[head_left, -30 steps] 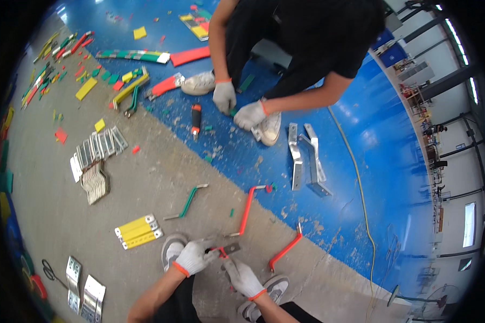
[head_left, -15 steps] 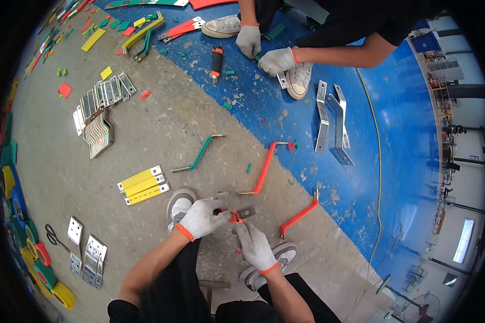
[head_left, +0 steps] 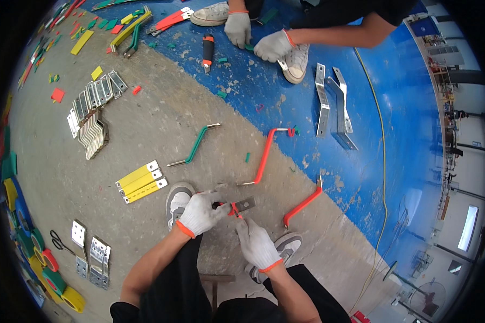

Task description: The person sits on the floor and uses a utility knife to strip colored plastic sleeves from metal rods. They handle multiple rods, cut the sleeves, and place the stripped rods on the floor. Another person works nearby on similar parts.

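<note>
My left hand, in a white glove with an orange cuff, is closed around a flat metal bar. Its bare end, with a hole in it, sticks out to the right past a red covering. My right hand, gloved the same way, has its fingers pinched together just below the edge of the red covering. What sits between those fingertips is too small to make out. Nearby on the floor lie two bent bars in red sleeves, one beyond my hands and one to the right.
Yellow-covered bars, a green bent bar and stacked bare brackets lie on the left. Scissors and tape rolls are farther left. Across from me a gloved co-worker crouches near a utility knife and bent metal bars.
The view has shifted slightly. My right fingertips have moved a little down from the red covering, and more of it shows; my left hand keeps its hold on the bar.
</note>
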Available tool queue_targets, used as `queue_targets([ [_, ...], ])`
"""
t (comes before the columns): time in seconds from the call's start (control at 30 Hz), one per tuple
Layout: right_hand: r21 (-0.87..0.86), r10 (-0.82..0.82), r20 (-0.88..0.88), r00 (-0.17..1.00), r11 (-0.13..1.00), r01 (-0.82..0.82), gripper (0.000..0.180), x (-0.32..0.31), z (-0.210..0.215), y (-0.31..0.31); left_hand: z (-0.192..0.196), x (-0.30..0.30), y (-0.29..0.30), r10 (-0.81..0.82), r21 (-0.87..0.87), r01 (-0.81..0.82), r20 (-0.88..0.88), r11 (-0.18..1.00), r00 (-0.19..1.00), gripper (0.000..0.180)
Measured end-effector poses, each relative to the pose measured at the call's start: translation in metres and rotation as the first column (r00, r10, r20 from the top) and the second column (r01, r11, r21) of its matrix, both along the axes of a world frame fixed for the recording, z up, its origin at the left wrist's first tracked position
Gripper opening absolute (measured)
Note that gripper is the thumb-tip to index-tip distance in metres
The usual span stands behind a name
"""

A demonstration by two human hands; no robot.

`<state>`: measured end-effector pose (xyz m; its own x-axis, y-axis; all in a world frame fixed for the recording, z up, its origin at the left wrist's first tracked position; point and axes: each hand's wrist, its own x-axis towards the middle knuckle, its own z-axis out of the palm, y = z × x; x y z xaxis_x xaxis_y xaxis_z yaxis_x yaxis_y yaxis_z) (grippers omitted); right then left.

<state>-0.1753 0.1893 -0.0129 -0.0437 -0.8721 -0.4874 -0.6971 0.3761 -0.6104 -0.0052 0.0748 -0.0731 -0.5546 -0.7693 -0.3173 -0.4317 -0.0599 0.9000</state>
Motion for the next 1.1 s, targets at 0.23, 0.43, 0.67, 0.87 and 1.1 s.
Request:
queue_targets([
  [0.23, 0.018, 0.066, -0.008, 0.998, 0.998, -0.066, 0.016, 0.010, 0.014, -0.004, 0.000, -0.001, 0.006, 0.046, 0.002, -0.046, 0.048, 0.999, 0.998, 0.019],
  [0.43, -0.033, 0.069, 0.010, 0.998, 0.997, -0.069, 0.018, 0.007, 0.008, 0.010, -0.007, -0.003, 0.008, 0.042, -0.041, -0.041, 0.019, 0.998, 0.999, 0.018],
  [0.67, 0.160, -0.252, 0.140, 0.958, 0.960, 0.229, 0.027, 0.015, 0.008, 0.009, -0.006, -0.001, 0.009, 0.063, -0.013, -0.063, 0.004, 0.998, 0.998, 0.019],
  [0.87, 0.084, -0.173, 0.161, 0.972, 0.983, 0.161, 0.032, 0.010, 0.005, 0.021, -0.003, -0.003, 0.003, 0.043, -0.017, -0.042, 0.048, 0.999, 0.998, 0.020],
  [1.1, 0.198, -0.284, 0.129, 0.950, 0.946, 0.256, 0.024, 0.013, 0.012, 0.018, -0.004, -0.004, 0.004, 0.054, 0.058, -0.056, 0.039, 0.997, 0.998, 0.021],
])
